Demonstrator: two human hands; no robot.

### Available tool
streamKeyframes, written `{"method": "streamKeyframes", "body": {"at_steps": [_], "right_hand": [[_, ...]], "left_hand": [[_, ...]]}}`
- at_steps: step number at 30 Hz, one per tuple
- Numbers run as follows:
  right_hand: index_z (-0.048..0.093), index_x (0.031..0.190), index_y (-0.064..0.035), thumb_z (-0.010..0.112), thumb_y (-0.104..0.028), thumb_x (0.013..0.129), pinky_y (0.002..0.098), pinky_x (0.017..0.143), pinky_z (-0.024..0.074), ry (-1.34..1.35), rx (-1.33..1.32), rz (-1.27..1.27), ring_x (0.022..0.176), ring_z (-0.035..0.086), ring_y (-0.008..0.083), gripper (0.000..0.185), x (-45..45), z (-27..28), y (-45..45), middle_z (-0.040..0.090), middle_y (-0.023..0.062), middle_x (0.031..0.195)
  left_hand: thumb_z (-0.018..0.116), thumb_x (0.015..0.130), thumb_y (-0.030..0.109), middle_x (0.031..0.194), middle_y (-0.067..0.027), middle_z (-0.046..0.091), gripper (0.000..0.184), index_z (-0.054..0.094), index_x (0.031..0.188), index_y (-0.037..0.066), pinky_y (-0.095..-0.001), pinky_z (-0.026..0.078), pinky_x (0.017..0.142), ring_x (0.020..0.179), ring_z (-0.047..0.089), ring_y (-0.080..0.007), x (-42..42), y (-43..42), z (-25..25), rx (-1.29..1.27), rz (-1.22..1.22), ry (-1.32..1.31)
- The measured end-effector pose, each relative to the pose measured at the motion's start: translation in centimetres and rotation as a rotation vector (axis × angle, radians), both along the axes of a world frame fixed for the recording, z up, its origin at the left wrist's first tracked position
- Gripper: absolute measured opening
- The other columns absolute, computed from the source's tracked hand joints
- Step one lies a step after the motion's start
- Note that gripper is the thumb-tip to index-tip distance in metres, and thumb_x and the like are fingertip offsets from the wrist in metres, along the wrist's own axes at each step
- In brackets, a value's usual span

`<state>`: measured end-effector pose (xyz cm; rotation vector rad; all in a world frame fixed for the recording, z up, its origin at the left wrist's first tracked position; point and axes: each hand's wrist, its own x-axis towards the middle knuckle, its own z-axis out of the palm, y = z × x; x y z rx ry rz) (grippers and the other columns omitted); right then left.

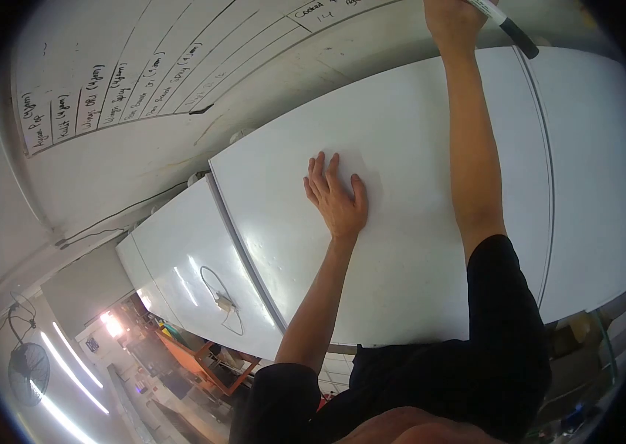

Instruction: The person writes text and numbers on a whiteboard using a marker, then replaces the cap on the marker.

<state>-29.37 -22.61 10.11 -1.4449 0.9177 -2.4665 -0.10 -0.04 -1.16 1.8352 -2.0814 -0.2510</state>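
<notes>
Head view: the right hand (457, 21) is gripping a marker (501, 24), fingertips out of frame; its long axis is slanting away from the whiteboard (180, 70). The left hand (343, 209), farther off, is resting on the white lid (401, 274), fingers spread.

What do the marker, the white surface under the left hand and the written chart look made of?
Marker: probably smooth plastic, from its white barrel and black end.
White surface: glossy, perhaps painted metal or laminate; it shows soft reflections.
Written chart: likely smooth coated whiteboard, given black handwriting between ruled lines.
</notes>
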Motion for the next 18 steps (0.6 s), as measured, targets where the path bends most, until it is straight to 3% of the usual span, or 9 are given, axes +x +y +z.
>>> {"method": "streamKeyframes", "body": {"at_steps": [2, 5, 8, 11, 18], "right_hand": [[0.071, 0.099, -0.0023, 0.078, -0.004, 0.095, 0.0258, 0.068, 0.0567, -0.024, 0.077, -0.004, 0.077, 0.069, 0.0115, 0.009, 0.0, 0.3, 0.5, 0.073, 0.0071, 0.094], [0.073, 0.099, -0.0021, 0.079, -0.005, 0.094, 0.0260, 0.071, 0.0568, 0.102, -0.010, -0.065, 0.081, 0.069, 0.0117, 0.009, -0.2, -0.2, -0.6, 0.074, 0.0084, 0.098], [0.074, 0.099, -0.0022, 0.080, -0.006, 0.094, 0.0267, 0.072, 0.0570, 0.001, 0.043, 0.009, 0.083, 0.069, 0.0125, 0.009, 0.4, 0.0, -0.3, 0.074, 0.0089, 0.098], [0.074, 0.098, -0.0024, 0.081, -0.007, 0.093, 0.0278, 0.073, 0.0576, 0.124, 0.066, -0.120, 0.084, 0.069, 0.0136, 0.009, 0.3, -0.1, -0.3, 0.074, 0.0092, 0.099], [0.073, 0.096, -0.0025, 0.082, -0.008, 0.092, 0.0282, 0.074, 0.0570, 0.060, 0.034, -0.106, 0.084, 0.069, 0.0142, 0.011, 0.2, -0.5, -0.6, 0.075, 0.0097, 0.099]], "left_hand": [[0.061, 0.097, 0.021, 0.161, -0.0201, 0.041, 0.056, 0.050, 0.150, 0.006, -0.0633, 0.017, 0.125, 0.154, 0.032, -0.0419, -0.1, -0.1, 0.1, -0.003, -0.001, -0.002], [0.061, 0.097, 0.021, 0.161, -0.0200, 0.041, 0.056, 0.050, 0.150, 0.006, -0.0630, 0.017, 0.125, 0.154, 0.032, -0.0422, -0.1, 0.0, 0.1, -0.003, -0.002, 0.001], [0.061, 0.097, 0.020, 0.161, -0.0200, 0.041, 0.056, 0.050, 0.150, 0.007, -0.0630, 0.018, 0.125, 0.154, 0.032, -0.0426, -0.1, -0.1, 0.1, -0.008, -0.003, 0.000], [0.061, 0.097, 0.020, 0.161, -0.0200, 0.042, 0.056, 0.050, 0.150, 0.007, -0.0630, 0.018, 0.125, 0.154, 0.032, -0.0428, -0.1, -0.1, 0.1, -0.005, -0.001, -0.007], [0.062, 0.097, 0.020, 0.160, -0.0204, 0.042, 0.056, 0.050, 0.150, 0.006, -0.0626, 0.019, 0.125, 0.154, 0.033, -0.0427, 0.0, -0.1, 0.0, -0.014, -0.004, -0.014]]}}
